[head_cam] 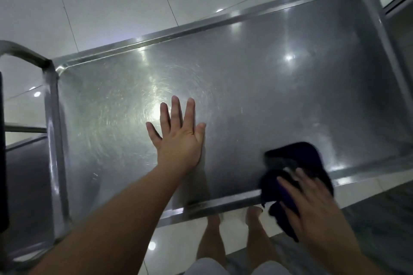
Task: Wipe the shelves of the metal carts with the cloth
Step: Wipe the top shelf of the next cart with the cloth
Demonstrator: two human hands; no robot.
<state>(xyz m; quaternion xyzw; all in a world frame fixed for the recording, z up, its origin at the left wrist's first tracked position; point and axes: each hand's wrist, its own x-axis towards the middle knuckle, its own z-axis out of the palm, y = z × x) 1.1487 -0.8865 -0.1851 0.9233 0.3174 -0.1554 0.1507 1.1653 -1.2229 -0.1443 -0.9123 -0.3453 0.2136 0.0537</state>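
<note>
Dark purple cloth under flat right hand at shelf's near-right edge; grey metal cart shelf stretches leftward, past splayed left hand pressing mid-shelf, empty.

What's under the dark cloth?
The dark cloth lies on the shiny metal shelf and hangs over its near rim. The right hand presses on it. The covered metal is hidden.
</note>
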